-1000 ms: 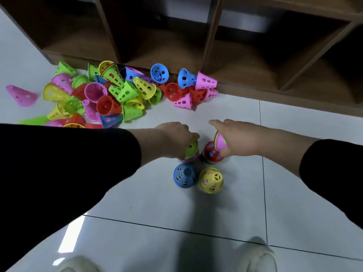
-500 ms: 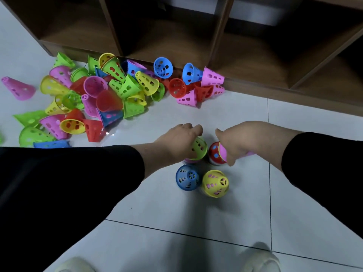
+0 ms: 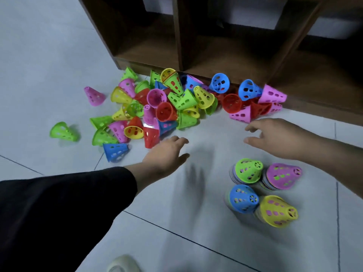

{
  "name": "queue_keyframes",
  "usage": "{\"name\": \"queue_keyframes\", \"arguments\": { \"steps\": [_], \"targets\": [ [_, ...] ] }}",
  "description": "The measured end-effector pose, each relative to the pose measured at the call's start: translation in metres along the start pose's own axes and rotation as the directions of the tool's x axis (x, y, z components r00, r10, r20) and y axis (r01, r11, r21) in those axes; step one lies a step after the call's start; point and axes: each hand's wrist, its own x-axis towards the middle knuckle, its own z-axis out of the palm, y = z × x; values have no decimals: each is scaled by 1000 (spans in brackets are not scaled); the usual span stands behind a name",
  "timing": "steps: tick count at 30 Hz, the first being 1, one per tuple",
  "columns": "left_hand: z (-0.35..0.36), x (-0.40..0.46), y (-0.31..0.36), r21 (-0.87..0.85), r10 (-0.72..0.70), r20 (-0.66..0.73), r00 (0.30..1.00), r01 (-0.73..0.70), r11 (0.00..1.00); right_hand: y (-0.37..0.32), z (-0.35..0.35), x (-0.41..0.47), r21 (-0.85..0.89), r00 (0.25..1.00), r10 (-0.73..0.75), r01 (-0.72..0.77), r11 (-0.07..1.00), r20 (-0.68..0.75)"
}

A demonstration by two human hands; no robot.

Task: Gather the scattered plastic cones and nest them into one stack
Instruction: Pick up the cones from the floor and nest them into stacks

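Several nested cone stacks stand on the floor at lower right: one topped green [image 3: 247, 169], one topped pink [image 3: 282, 175], one topped blue [image 3: 242, 198], one topped yellow [image 3: 277, 211]. A heap of loose coloured cones [image 3: 169, 107] lies against the shelf's base. My left hand [image 3: 167, 154] hovers empty with fingers spread, just below a red cone [image 3: 150, 137] at the heap's edge. My right hand [image 3: 275, 136] is also empty and spread, below a pink cone [image 3: 241, 114].
A dark wooden shelf unit [image 3: 216, 55] with open compartments stands behind the heap. Stray cones lie apart at left: a pink one [image 3: 94, 96], a green one [image 3: 62, 131], a blue one [image 3: 115, 152]. A shoe tip [image 3: 122, 264] shows at the bottom edge.
Both hands let go of the green and pink cones on the stacks and moved away toward the loose heap, now empty. The camera swung left.
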Motion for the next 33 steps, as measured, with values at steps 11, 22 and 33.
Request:
{"name": "queue_keyframes", "arguments": {
  "steps": [11, 22, 33],
  "targets": [
    [10, -66, -174, 319, -343, -208, 916, 395, 862, -137, 53, 112, 111, 987, -160, 156, 981, 24],
    [29, -53, -203, 284, -323, -52, 945, 324, 902, -185, 135, 145, -330, 976, -217, 198, 923, -22],
    [27, -60, -156, -421, -534, -33, 845, 473, 774, -173, 122, 142, -513, 949, -307, 229, 827, -70]
  ]
}}
